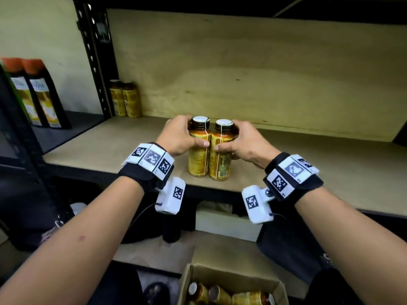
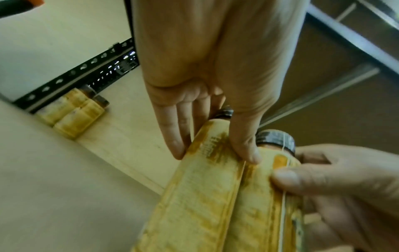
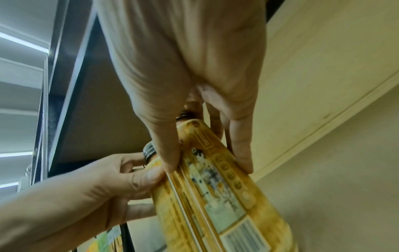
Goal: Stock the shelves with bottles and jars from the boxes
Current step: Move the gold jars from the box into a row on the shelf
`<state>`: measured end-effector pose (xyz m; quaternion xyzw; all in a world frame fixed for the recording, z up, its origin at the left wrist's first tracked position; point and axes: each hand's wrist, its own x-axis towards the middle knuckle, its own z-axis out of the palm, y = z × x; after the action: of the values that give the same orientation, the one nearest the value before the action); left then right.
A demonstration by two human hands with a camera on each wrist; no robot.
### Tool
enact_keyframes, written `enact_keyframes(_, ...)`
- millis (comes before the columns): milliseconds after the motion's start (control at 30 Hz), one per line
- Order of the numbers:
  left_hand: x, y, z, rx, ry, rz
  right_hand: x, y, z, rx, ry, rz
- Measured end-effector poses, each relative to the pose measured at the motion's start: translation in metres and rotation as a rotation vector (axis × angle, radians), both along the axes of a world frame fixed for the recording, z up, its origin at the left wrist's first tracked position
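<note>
Two bottles [image 1: 208, 148] are being held upright, side by side and touching, near the front edge of the shelf [image 1: 308, 159]. The left one is being gripped by the left hand [image 1: 178, 137], fingers curled round its shoulder and thumb lying on the label; the right one is being gripped the same way by the right hand [image 1: 242, 142]. Whether the bases are already bearing on the board cannot be told from these views.

The pair is probably being set down or slid back. To do it well, the bottles are best kept pressed together and upright, and moved as one block toward the two bottles [image 1: 125, 100] already standing at the back left corner, so that a tidy row is being built. A low grip would be steadier, since a push at the shoulder is likely to tip tall bottles on a rough board. Release is best left until both bases are sitting flat.

Below, an open box [image 1: 273, 289] is being emptied: several more of the same bottles are lying in it. On the neighbouring rack, taller dark bottles [image 1: 37, 93] with orange caps are standing.
</note>
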<state>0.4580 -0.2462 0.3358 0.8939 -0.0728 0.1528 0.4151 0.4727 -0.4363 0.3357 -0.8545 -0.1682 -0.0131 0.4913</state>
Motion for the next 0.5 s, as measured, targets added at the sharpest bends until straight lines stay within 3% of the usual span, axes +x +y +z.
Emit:
enact_keyframes(333, 0.117, 0.101, 0.013, 0.367, 0.102, 0.341, 0.116, 0.132, 0.007, -0.179, -0.076, -0.062)
enact_keyframes(500, 0.187, 0.152, 0.008, 0.62, 0.074, 0.527, 0.186, 0.193, 0.004, -0.283, -0.125, -0.081)
